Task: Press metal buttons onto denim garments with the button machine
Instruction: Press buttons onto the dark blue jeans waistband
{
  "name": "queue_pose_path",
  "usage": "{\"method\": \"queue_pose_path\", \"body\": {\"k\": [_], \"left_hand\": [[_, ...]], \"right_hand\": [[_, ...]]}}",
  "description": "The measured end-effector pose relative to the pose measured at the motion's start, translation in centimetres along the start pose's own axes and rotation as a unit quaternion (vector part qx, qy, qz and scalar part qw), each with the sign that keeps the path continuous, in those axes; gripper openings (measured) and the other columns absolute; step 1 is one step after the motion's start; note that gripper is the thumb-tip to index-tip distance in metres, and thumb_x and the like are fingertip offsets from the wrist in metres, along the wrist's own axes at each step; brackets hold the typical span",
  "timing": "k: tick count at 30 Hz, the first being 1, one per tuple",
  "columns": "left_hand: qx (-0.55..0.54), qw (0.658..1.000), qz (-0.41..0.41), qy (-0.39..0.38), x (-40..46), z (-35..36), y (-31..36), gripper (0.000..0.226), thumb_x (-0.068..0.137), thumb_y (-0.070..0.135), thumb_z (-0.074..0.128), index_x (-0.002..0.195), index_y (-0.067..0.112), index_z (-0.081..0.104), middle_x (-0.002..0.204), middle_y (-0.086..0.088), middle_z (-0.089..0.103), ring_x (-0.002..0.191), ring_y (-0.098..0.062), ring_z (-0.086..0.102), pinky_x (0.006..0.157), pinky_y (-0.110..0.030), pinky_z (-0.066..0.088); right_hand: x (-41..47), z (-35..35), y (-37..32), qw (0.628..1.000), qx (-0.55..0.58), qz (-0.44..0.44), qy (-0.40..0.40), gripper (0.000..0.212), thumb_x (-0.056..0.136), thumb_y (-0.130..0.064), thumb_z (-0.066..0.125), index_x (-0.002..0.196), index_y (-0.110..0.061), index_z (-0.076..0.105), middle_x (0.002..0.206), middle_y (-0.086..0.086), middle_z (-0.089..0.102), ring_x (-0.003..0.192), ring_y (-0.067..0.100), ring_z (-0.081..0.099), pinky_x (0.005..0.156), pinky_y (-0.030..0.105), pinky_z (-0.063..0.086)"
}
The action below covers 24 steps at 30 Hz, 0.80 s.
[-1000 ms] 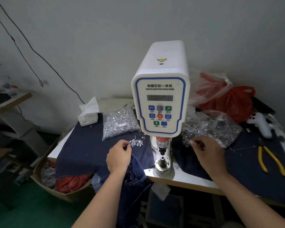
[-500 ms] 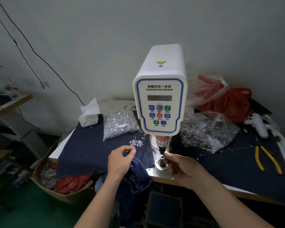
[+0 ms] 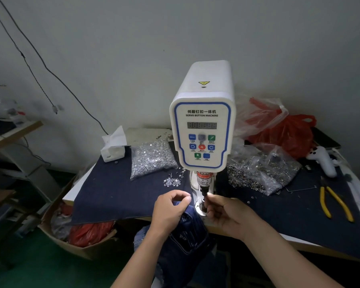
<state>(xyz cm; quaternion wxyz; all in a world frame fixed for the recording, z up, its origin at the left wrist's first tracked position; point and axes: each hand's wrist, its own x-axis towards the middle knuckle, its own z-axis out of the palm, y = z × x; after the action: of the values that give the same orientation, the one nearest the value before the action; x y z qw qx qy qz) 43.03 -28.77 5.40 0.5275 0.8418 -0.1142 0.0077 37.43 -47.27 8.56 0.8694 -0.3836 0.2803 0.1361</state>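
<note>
Machine: the white button machine (image 3: 202, 125) stands upright at the middle of the worktop (image 3: 295, 245), its press post pointing straight down at the round die (image 3: 202, 206) on its base.

Right hand: the right hand (image 3: 229, 217) sits at 3 o'clock of the die, thumb and forefinger pinched together right at the gap between post and die (whatever small part they hold is too tiny to make out).

Left hand: the left hand (image 3: 170, 210) lies at 9 o'clock of the die, fingers curled round a fold of the jeans (image 3: 187, 238), with thumb and forefinger closed as if on a small piece I cannot identify.

Jeans: they hang off the front edge of the worktop, bunched under the left hand; the top fold is just beside the die, not yet over it.

Key relation: the die lies between the two hands, with the right fingertips nearer, practically at it. The cloth must travel toward 3 o'clock to cover the die, across the post's vertical line.

Supplies: a bag of shiny tacks (image 3: 152, 159) at 10 o'clock of the die, a bag of darker buttons (image 3: 260, 173) at 2 o'clock.

Step, as I judge it: loading the die before the denim slides in.

Risk: fingers under the post.
</note>
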Motion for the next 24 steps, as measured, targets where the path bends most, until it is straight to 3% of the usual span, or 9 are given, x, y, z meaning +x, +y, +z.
{"method": "queue_pose_path", "body": {"k": [13, 16, 19, 24], "left_hand": [[-0.047, 0.999, 0.007, -0.026, -0.9, 1.0, 1.9, 0.012, 0.094, 0.024, 0.077, 0.084, 0.029, 0.081, 0.087, 0.017, 0.079, 0.088, 0.001, 0.073, 0.081, -0.014, 0.053], [-0.064, 0.997, 0.006, -0.035, -1.0, 1.4, 2.4, 0.012, 0.094, 0.024, 0.077, 0.085, 0.03, 0.081, 0.088, 0.016, 0.079, 0.089, 0.001, 0.073, 0.081, -0.014, 0.053], [-0.059, 0.998, -0.007, -0.037, -1.0, 2.0, 2.6, 0.009, 0.093, 0.027, 0.079, 0.085, 0.032, 0.08, 0.09, 0.018, 0.079, 0.09, 0.001, 0.073, 0.08, -0.014, 0.053], [-0.045, 0.998, -0.01, -0.045, -1.1, 2.3, 2.8, 0.009, 0.091, 0.029, 0.08, 0.083, 0.031, 0.078, 0.087, 0.018, 0.077, 0.087, 0.002, 0.071, 0.074, -0.009, 0.047]], "right_hand": [[-0.1, -0.4, -0.5, 0.999, -0.029, 0.001, -0.027, 0.012, 0.093, -0.013, 0.065, 0.088, -0.004, 0.07, 0.065, 0.007, 0.062, 0.047, 0.011, 0.051, 0.041, 0.02, 0.042], [0.0, -1.7, -1.3, 0.992, -0.11, -0.052, 0.017, 0.027, 0.103, -0.02, 0.056, 0.097, -0.001, 0.074, 0.061, 0.003, 0.062, 0.045, 0.007, 0.048, 0.043, 0.018, 0.043], [0.8, -3.6, -1.8, 0.976, -0.157, -0.12, 0.091, 0.026, 0.103, -0.017, 0.054, 0.098, 0.0, 0.074, 0.056, 0.0, 0.057, 0.046, 0.007, 0.041, 0.045, 0.017, 0.035], [1.7, -6.6, -1.8, 0.985, -0.072, -0.119, 0.105, 0.026, 0.105, -0.016, 0.052, 0.101, 0.005, 0.068, 0.053, 0.004, 0.054, 0.039, 0.009, 0.039, 0.035, 0.021, 0.029]]}}
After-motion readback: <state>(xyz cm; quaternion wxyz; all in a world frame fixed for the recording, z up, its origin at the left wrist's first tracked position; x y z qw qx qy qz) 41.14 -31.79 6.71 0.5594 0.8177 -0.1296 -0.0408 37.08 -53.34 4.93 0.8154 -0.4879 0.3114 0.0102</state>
